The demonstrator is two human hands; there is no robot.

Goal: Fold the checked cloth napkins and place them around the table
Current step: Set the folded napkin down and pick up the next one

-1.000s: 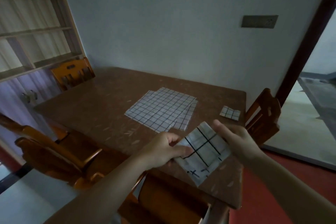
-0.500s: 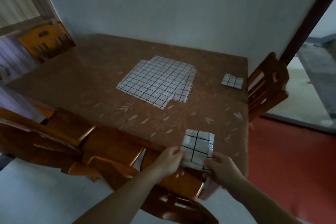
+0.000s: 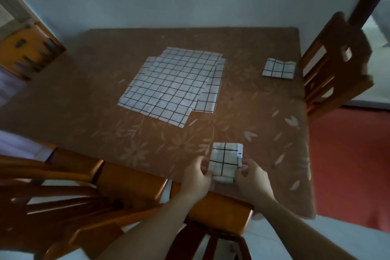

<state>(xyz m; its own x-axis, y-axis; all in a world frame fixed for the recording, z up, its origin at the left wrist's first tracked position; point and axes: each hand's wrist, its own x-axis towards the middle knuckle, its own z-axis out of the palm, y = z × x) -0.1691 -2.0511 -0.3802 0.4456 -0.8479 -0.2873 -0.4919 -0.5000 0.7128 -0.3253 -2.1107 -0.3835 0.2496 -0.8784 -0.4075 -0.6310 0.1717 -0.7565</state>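
White checked folded napkin (image 3: 226, 161) sits at the near edge of the table (image 3: 84, 95), right of centre. My left hand (image 3: 197, 175) pinches its left edge, my right hand (image 3: 252, 177) its right edge. To do this well: square it to the table edge, flatten the loose flap on the right, then let go. Another folded napkin (image 3: 278, 68) lies at the far right, the unfolded stack (image 3: 173, 84) mid-table. No readable writing or labels.

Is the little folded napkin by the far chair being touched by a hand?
No, that folded napkin lies alone; both hands hold the near one.
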